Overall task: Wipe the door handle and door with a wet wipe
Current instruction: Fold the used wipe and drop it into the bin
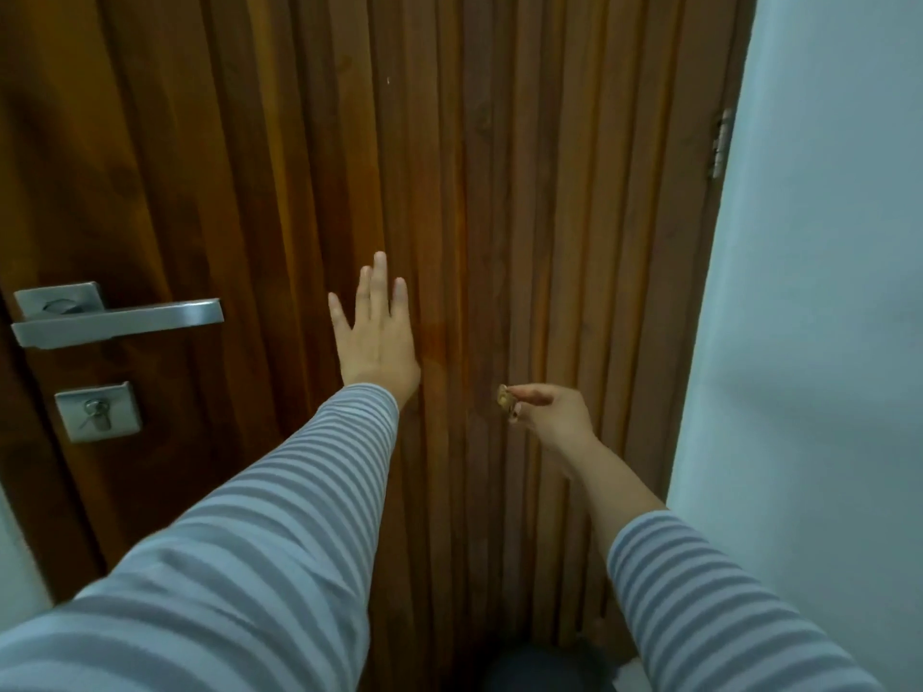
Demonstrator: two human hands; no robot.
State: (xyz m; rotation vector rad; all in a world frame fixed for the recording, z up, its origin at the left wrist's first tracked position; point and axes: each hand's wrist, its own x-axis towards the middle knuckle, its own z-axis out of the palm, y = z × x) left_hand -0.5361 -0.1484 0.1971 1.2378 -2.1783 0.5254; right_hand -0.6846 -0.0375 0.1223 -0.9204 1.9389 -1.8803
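Observation:
A brown wooden door (499, 167) with vertical grooves fills the view. Its silver lever handle (120, 314) sits at the left, with a keyhole plate (98, 412) holding a key just below it. My left hand (375, 327) lies flat against the door, fingers straight and pointing up, to the right of the handle. My right hand (549, 414) is lower and to the right, close to the door, pinching a small crumpled, yellowish-brown wad (505, 398) between thumb and fingers. I cannot tell for sure that the wad is the wet wipe.
A pale wall (824, 292) runs along the door's right side, with a metal hinge (721, 142) at the door's edge. A dark rounded object (549, 666) sits low by the door's foot. Both arms wear striped sleeves.

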